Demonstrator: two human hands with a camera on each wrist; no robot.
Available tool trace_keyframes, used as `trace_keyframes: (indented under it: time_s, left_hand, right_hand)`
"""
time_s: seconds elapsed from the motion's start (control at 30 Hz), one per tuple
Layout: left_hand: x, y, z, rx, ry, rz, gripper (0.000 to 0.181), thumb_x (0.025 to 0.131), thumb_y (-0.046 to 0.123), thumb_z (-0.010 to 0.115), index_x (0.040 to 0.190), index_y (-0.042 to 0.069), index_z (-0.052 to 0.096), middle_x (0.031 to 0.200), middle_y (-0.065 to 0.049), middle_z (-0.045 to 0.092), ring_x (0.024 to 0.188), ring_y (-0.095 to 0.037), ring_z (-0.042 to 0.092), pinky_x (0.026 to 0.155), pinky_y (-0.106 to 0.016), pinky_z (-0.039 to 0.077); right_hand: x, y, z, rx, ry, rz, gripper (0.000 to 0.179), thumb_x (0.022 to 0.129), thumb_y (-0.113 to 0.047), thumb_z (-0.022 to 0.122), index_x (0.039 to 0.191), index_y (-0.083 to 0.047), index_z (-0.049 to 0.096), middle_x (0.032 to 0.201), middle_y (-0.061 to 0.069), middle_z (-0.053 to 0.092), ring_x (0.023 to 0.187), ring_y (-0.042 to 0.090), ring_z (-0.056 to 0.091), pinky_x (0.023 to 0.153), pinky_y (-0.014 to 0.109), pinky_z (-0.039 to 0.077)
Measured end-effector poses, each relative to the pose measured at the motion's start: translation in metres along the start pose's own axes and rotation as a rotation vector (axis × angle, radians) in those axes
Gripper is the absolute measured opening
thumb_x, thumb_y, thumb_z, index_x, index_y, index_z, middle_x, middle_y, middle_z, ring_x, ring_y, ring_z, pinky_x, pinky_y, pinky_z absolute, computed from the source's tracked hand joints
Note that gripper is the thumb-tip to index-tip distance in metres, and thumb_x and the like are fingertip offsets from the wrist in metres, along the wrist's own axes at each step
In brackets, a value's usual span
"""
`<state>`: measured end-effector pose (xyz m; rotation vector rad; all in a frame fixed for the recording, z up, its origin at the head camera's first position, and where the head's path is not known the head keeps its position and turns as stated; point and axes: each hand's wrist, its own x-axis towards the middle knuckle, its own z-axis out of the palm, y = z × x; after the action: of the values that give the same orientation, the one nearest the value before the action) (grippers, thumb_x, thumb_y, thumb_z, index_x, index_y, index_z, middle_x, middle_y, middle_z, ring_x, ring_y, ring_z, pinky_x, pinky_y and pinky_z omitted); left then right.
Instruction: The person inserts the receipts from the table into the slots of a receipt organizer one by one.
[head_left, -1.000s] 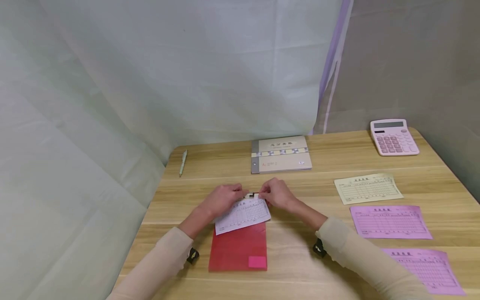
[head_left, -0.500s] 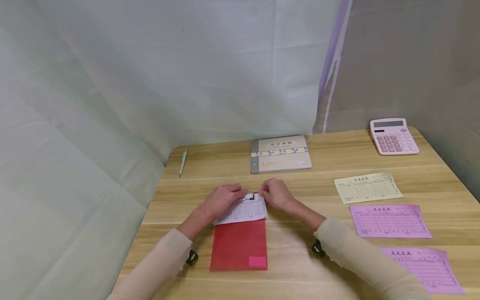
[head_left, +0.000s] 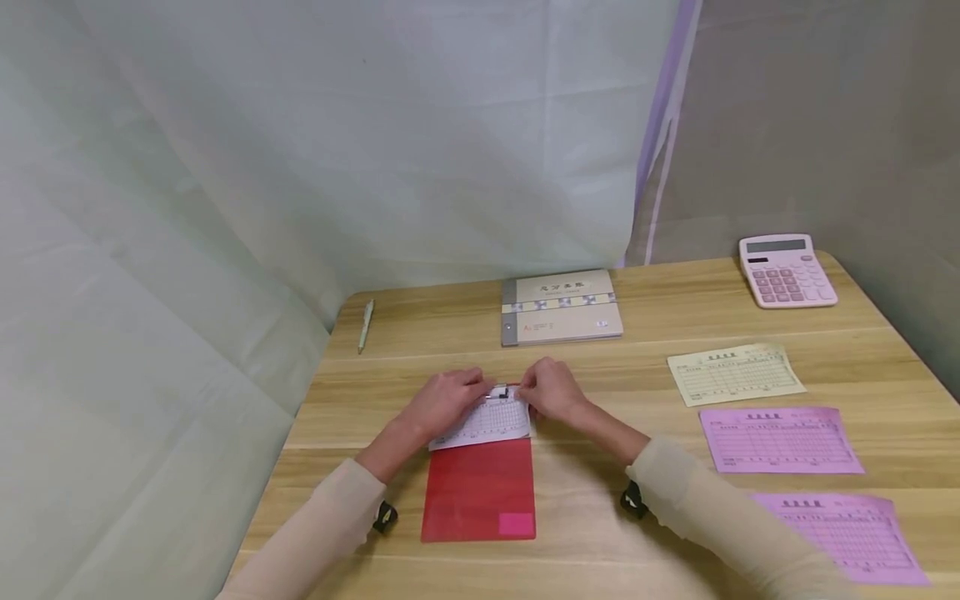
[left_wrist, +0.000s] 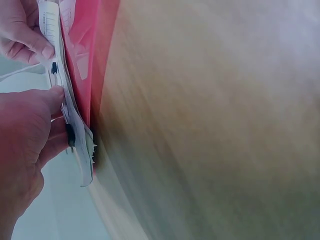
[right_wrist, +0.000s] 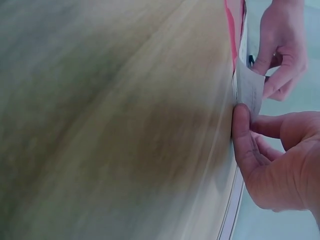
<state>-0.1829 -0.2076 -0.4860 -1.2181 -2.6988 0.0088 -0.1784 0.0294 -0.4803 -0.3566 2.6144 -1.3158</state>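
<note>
A red folder [head_left: 480, 487] with a pink label lies flat at the table's front. Over its top part are white printed forms [head_left: 483, 423], with a metal clip [head_left: 501, 396] at their upper edge. My left hand [head_left: 444, 402] pinches the clip at its left; in the left wrist view the thumb is on the bar, near a black end piece [left_wrist: 70, 135]. With thumb and index finger, my right hand [head_left: 553, 390] pinches the forms' upper right edge. The right wrist view shows that paper edge [right_wrist: 251, 90] curving up between the two hands.
A ledger book [head_left: 562, 308] lies behind the hands, and a pen [head_left: 366, 327] at the back left. Right of the hands are a yellow form [head_left: 737, 375], a purple form [head_left: 782, 442] and another purple form [head_left: 855, 533] partly under the right sleeve. A calculator [head_left: 787, 273] sits back right.
The forms' lower edge has moved up and turned straighter over the red folder, and their right edge has shifted left. The clip now shows over the paper. Both hands stay nearly in place.
</note>
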Motion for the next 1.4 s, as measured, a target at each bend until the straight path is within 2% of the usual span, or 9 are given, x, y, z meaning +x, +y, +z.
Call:
trace_keyframes:
  time_s: [0.2,0.4,0.5,0.6,0.67,0.77,0.9,1.1,1.4]
  left_hand:
    - [0.000,0.000,0.000,-0.003,0.021,0.008,0.028,0.106,0.015,0.068,0.133,0.016,0.076,0.107,-0.001,0.068,0.088,-0.012,0.068,0.079,-0.029,0.061]
    - [0.001,0.001,0.001,0.009,-0.010,-0.032,0.032,0.103,0.022,0.073,0.135,0.019,0.076,0.106,0.001,0.068,0.088,-0.011,0.068,0.081,-0.027,0.060]
    - [0.002,0.001,0.000,0.005,-0.027,-0.050,0.033,0.103,0.024,0.073,0.136,0.020,0.075,0.107,0.002,0.068,0.090,-0.011,0.069,0.083,-0.027,0.060]
    - [0.002,0.000,0.000,-0.002,-0.028,-0.054,0.033,0.103,0.024,0.074,0.135,0.020,0.076,0.109,0.001,0.069,0.093,-0.012,0.070,0.084,-0.028,0.060]
    - [0.003,0.000,0.000,-0.001,-0.027,-0.054,0.032,0.103,0.024,0.074,0.134,0.020,0.076,0.111,0.000,0.069,0.095,-0.013,0.070,0.085,-0.029,0.060]
    - [0.002,0.000,-0.001,-0.006,-0.028,-0.058,0.033,0.102,0.024,0.074,0.135,0.019,0.076,0.111,0.000,0.069,0.094,-0.012,0.070,0.085,-0.028,0.060]
    - [0.002,0.001,-0.001,-0.008,-0.024,-0.048,0.033,0.103,0.024,0.074,0.135,0.019,0.075,0.109,0.001,0.069,0.092,-0.012,0.069,0.083,-0.027,0.059]
    - [0.002,0.004,-0.001,0.027,-0.046,-0.034,0.032,0.106,0.022,0.070,0.137,0.018,0.074,0.112,-0.001,0.069,0.095,-0.013,0.069,0.085,-0.029,0.060]
    - [0.001,0.004,-0.002,0.039,-0.064,-0.044,0.033,0.105,0.019,0.070,0.138,0.019,0.073,0.115,-0.001,0.069,0.100,-0.015,0.071,0.090,-0.031,0.059]
  right_hand:
    - [0.000,-0.002,0.003,0.034,0.038,0.036,0.016,0.093,-0.002,0.080,0.078,0.000,0.078,0.059,0.003,0.067,0.046,0.014,0.064,0.045,0.026,0.052]
    - [0.001,-0.002,0.002,0.044,0.026,0.057,0.016,0.093,-0.003,0.081,0.078,0.000,0.077,0.063,0.005,0.069,0.047,0.015,0.064,0.046,0.026,0.052]
    - [0.001,-0.003,-0.002,-0.007,0.032,0.057,0.013,0.094,-0.010,0.082,0.091,0.001,0.076,0.073,0.006,0.071,0.059,0.016,0.065,0.053,0.027,0.053]
    - [0.002,-0.004,-0.007,-0.088,0.045,0.046,0.022,0.095,-0.016,0.083,0.105,0.002,0.074,0.085,0.007,0.071,0.073,0.017,0.063,0.063,0.029,0.052]
    - [0.002,-0.004,-0.010,-0.104,0.033,0.042,0.023,0.095,-0.015,0.082,0.108,0.002,0.074,0.088,0.007,0.071,0.074,0.018,0.064,0.064,0.030,0.052]
    - [0.002,-0.005,-0.014,-0.030,-0.053,0.070,0.013,0.097,-0.011,0.078,0.096,0.002,0.076,0.078,0.009,0.071,0.061,0.019,0.066,0.056,0.030,0.054]
    - [-0.001,-0.004,-0.013,0.136,-0.134,0.119,0.022,0.100,-0.003,0.073,0.080,0.004,0.071,0.065,0.013,0.069,0.052,0.020,0.067,0.051,0.031,0.057]
    - [-0.003,-0.002,-0.007,0.307,-0.102,0.218,0.009,0.098,0.004,0.071,0.091,0.009,0.073,0.075,0.014,0.071,0.057,0.018,0.069,0.056,0.031,0.060]
    - [-0.003,-0.002,-0.004,0.348,-0.082,0.250,0.007,0.098,0.005,0.071,0.097,0.012,0.074,0.081,0.016,0.073,0.060,0.018,0.070,0.059,0.032,0.061]
